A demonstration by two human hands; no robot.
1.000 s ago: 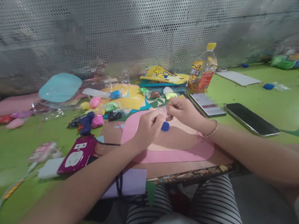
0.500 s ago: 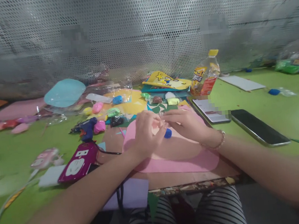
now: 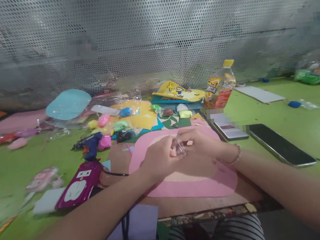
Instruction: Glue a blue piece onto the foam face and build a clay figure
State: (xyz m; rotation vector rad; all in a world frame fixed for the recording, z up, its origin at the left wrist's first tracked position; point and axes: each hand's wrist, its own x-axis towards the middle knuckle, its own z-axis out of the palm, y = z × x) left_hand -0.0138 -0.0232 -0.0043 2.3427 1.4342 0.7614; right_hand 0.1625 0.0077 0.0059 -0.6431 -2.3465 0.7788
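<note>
My left hand (image 3: pixel 161 154) is closed over the pink paper, its fingers curled round a small crinkled clear plastic wrapper (image 3: pixel 181 147). Something peach-coloured shows beside the wrapper; whether it is clay or fingertips I cannot tell. From the right, the bent fingers of my right hand (image 3: pixel 200 141) meet the wrapper and pinch its edge. Beneath both hands lies a rounded pink paper sheet (image 3: pixel 212 188) with a paler peach shape (image 3: pixel 161 177) on it. The sheet rests on a brown board (image 3: pixel 179 207).
Bagged clay lumps, including a pink one (image 3: pixel 105 142), lie behind left near a blue glue gun (image 3: pixel 92 145). A purple power bank (image 3: pixel 80 186) sits at left. Two phones, one black (image 3: pixel 281 144), and a yellow-capped bottle (image 3: pixel 219 88) stand right. A perforated metal panel (image 3: pixel 151 34) rises behind.
My hands have come slightly lower and nearer, and the clear wrapper now shows between them. The blue lump seen between my hands is now out of sight. The view has tilted up a little.
</note>
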